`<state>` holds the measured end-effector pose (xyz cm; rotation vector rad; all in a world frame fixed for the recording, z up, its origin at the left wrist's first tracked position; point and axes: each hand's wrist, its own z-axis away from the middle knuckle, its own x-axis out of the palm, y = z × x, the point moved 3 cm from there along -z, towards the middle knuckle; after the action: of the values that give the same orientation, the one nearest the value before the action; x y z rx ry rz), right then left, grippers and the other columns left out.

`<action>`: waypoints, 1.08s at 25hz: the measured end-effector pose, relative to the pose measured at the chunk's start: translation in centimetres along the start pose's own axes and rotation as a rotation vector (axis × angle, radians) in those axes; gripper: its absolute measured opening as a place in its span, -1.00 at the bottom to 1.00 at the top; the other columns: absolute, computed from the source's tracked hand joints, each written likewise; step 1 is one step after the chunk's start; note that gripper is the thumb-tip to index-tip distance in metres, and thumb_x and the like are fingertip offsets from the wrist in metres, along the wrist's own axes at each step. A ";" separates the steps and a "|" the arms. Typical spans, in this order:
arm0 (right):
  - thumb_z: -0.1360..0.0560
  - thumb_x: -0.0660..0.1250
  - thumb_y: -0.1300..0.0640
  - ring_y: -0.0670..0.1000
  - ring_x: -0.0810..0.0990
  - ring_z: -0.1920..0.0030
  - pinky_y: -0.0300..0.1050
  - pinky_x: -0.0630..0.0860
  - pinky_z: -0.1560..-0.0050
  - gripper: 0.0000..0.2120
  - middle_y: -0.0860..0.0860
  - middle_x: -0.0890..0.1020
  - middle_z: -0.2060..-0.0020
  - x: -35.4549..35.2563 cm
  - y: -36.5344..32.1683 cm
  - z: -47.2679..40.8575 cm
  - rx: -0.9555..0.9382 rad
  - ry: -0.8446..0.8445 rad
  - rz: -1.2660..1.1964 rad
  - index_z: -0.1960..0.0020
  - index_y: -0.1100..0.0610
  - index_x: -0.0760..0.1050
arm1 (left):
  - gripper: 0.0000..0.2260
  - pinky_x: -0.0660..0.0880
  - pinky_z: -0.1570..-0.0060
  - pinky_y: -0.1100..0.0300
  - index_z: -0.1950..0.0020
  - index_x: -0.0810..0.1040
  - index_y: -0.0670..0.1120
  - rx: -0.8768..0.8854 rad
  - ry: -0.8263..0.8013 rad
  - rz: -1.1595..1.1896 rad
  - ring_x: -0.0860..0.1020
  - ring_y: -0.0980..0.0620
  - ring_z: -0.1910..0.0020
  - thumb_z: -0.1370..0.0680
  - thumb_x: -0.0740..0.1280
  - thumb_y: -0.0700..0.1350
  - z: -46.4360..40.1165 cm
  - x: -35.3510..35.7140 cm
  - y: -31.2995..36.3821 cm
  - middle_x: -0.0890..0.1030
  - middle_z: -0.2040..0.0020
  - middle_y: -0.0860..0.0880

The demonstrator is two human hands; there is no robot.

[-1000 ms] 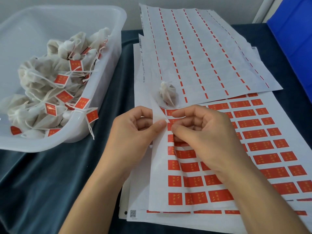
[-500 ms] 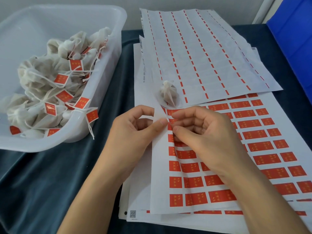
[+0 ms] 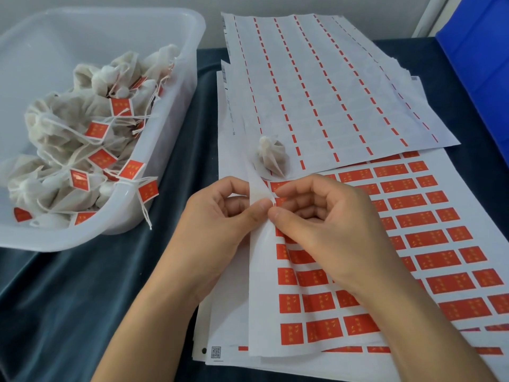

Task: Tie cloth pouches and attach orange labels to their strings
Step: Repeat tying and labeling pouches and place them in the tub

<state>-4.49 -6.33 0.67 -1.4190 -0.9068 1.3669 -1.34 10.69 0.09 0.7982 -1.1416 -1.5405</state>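
Observation:
A sheet of orange labels lies on top of a paper stack at the right. My left hand pinches the sheet's raised left edge between thumb and forefinger. My right hand meets it there, thumb and forefinger pinching at an orange label on that edge. A small white cloth pouch lies just behind my hands on a used label sheet; its string is not visible. The label under my right fingertips is mostly hidden.
A translucent plastic tub at the left holds several tied pouches with orange labels on their strings. Used label sheets fan out at the back. A blue bin stands at the far right. Dark cloth covers the table.
My hands have drawn a little closer together at the sheet's left edge, and the edge is lifted slightly higher. The pouch and tub have not moved.

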 end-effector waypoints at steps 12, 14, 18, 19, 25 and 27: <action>-0.44 0.54 -0.02 -0.34 0.64 0.19 -0.53 0.52 0.24 -0.81 -0.36 0.65 0.24 0.3 -0.4 0.7 -0.023 0.138 0.162 0.00 -0.18 0.59 | -0.89 0.67 0.10 0.01 0.00 0.64 -0.18 -0.041 0.034 -0.051 0.77 -0.15 0.13 -0.58 0.48 -0.14 -0.2 -0.2 -0.3 0.78 0.08 -0.11; -0.45 0.53 0.00 -0.34 0.64 0.19 -0.52 0.52 0.23 -0.81 -0.33 0.65 0.26 0.3 -0.6 0.9 -0.047 0.149 0.186 -0.01 -0.18 0.59 | -0.90 0.67 0.14 0.06 -0.01 0.63 -0.20 -0.030 0.034 -0.040 0.77 -0.15 0.13 -0.59 0.48 -0.17 -0.1 -0.1 -0.2 0.77 0.08 -0.12; -0.47 0.53 0.01 -0.33 0.63 0.17 -0.51 0.53 0.23 -0.80 -0.29 0.64 0.29 0.4 -0.9 0.9 -0.069 0.133 0.208 -0.04 -0.18 0.59 | -0.93 0.70 0.15 0.06 -0.04 0.63 -0.19 -0.039 0.019 -0.018 0.77 -0.16 0.10 -0.60 0.45 -0.21 0.1 -0.1 0.1 0.77 0.05 -0.13; -0.47 0.53 0.01 -0.34 0.63 0.16 -0.51 0.53 0.23 -0.80 -0.29 0.64 0.28 0.3 -0.9 0.9 -0.068 0.122 0.211 -0.04 -0.17 0.59 | -0.93 0.70 0.14 0.04 -0.05 0.63 -0.18 -0.045 0.016 -0.019 0.77 -0.17 0.10 -0.60 0.44 -0.20 0.1 -0.1 0.2 0.78 0.04 -0.13; -0.49 0.51 0.02 -0.39 0.59 0.10 -0.56 0.48 0.24 -0.83 -0.32 0.61 0.27 0.4 -0.8 0.8 -0.067 0.140 0.235 -0.02 -0.18 0.59 | -0.89 0.72 0.17 0.06 -0.14 0.60 -0.15 -0.086 0.027 -0.002 0.78 -0.13 0.09 -0.62 0.42 -0.22 0.4 0.1 0.7 0.78 0.04 -0.09; -0.49 0.50 0.04 -0.40 0.58 0.10 -0.57 0.46 0.26 -0.84 -0.31 0.60 0.28 0.2 -0.6 0.9 -0.053 0.167 0.233 0.00 -0.16 0.59 | -0.86 0.70 0.24 0.12 -0.18 0.58 -0.08 -0.102 0.049 -0.022 0.78 -0.09 0.12 -0.63 0.41 -0.20 0.5 0.0 1.0 0.79 0.07 -0.05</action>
<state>-5.29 -5.86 1.24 -1.6947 -0.6899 1.3763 -1.47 10.79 1.15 0.7781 -1.0133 -1.5758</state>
